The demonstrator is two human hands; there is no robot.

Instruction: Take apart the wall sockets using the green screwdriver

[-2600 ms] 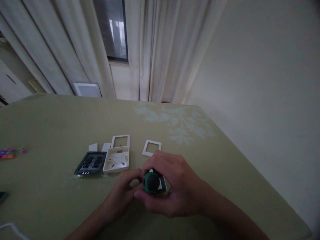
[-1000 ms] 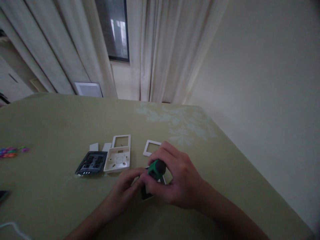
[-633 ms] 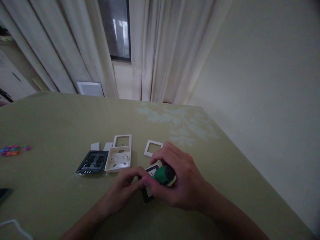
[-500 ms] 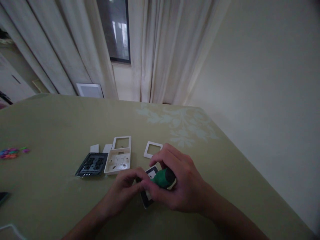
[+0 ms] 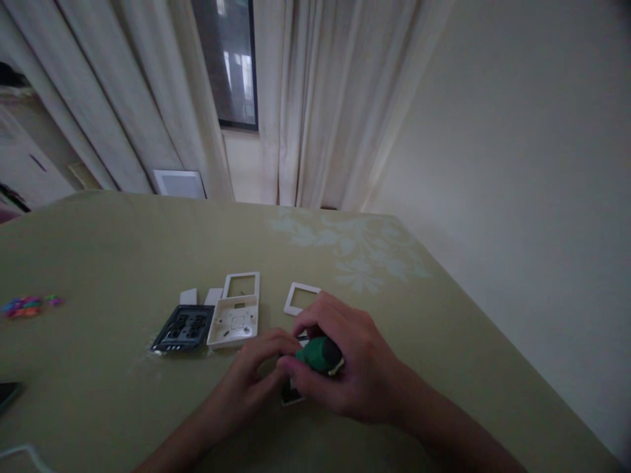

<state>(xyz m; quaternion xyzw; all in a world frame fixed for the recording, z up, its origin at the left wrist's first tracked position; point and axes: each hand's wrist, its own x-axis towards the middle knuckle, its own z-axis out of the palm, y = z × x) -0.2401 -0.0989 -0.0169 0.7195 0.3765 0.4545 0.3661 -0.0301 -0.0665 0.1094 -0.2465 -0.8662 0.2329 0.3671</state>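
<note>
My right hand [image 5: 352, 361] is wrapped round the green handle of a screwdriver [image 5: 319, 355], its black end tilted up and to the right. Beneath it lies a black-and-white switch plate [image 5: 292, 393], mostly covered by my fingers. My left hand [image 5: 263, 368] grips the plate from the left, its fingertips close to the front of the screwdriver. The screwdriver's tip is hidden. Just beyond my right hand lies a white square frame [image 5: 296, 298], partly covered by the fingers.
Left of my hands are a white back box [image 5: 234, 322], a white frame [image 5: 257, 284], a black switch panel [image 5: 185, 327] on clear plastic and two small white pieces. Colourful small items [image 5: 27, 306] lie far left. A wall [image 5: 532, 230] borders the table on the right.
The switch plate shows less between my hands, and the screwdriver handle has shifted slightly left. My left fingers have moved a little closer over the plate. The whole view has tilted slightly up.
</note>
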